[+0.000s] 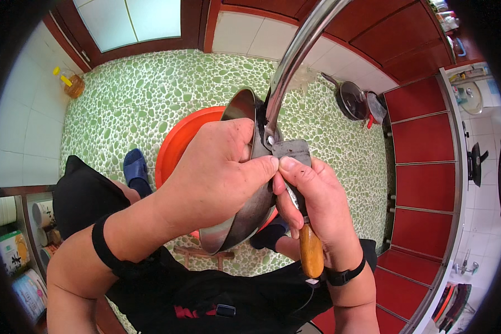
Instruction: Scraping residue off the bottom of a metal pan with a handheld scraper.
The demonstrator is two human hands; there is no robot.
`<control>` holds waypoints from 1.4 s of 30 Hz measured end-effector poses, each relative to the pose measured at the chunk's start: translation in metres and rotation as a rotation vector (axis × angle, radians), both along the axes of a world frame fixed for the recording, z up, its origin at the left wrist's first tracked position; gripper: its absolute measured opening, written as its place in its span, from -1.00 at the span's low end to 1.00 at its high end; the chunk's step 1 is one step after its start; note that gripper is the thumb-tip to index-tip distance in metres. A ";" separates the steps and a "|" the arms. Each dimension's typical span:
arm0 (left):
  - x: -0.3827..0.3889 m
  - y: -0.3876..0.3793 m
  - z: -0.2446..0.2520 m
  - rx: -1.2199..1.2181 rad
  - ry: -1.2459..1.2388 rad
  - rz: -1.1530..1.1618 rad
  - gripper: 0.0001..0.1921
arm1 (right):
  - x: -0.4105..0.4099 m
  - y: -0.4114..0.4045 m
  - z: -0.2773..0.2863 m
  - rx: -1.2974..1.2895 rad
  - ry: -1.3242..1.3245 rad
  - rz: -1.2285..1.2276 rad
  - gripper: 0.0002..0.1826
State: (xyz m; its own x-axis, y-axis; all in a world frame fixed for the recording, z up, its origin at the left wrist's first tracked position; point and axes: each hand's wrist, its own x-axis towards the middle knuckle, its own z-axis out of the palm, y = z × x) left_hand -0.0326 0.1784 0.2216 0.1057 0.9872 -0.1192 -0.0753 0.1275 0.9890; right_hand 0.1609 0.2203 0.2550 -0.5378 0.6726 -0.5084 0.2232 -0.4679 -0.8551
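Observation:
My left hand [217, 171] grips the rim of a metal wok [250, 213], which is tilted on its side in front of me with its long metal handle [292, 62] pointing up and away. In my right hand [313, 188] is a scraper with a dark flat blade [291, 151] and a wooden handle [311, 250]. Its blade lies close beside the joint where the wok's handle is riveted on; whether it touches cannot be told. Both thumbs meet near the blade's lower edge. Dark residue [259, 115] clings around the handle joint. Beneath the wok, an orange plastic basin [169, 146] is partly hidden.
Lidded pans [351, 100] stand on the pebble-patterned floor near red cabinets [423, 188] at the right. An oil bottle [73, 85] is by the left wall. Shelves with packages [14, 250] are at lower left. Part of a wooden stool [204, 252] shows below the wok.

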 end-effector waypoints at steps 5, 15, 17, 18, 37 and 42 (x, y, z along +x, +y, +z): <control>-0.005 -0.001 -0.004 -0.063 0.222 -0.033 -0.92 | 0.000 -0.001 -0.002 -0.013 0.011 0.006 -0.57; -0.009 -0.002 0.000 -0.030 0.159 -0.040 -0.90 | -0.003 -0.001 -0.004 -0.013 0.017 0.020 -0.57; -0.010 -0.003 -0.002 -0.036 0.171 -0.042 -0.90 | -0.003 -0.002 -0.003 -0.004 0.004 0.022 -0.57; -0.010 -0.004 -0.002 -0.042 0.189 -0.046 -0.90 | -0.003 -0.001 -0.003 0.002 -0.009 0.026 -0.57; -0.001 -0.006 -0.013 -0.043 -0.275 -0.029 -0.87 | -0.001 0.002 0.009 -0.227 -0.052 0.001 -0.57; 0.001 -0.005 -0.014 -0.016 -0.340 -0.026 -0.85 | 0.001 0.001 0.004 -0.062 -0.096 0.049 -0.55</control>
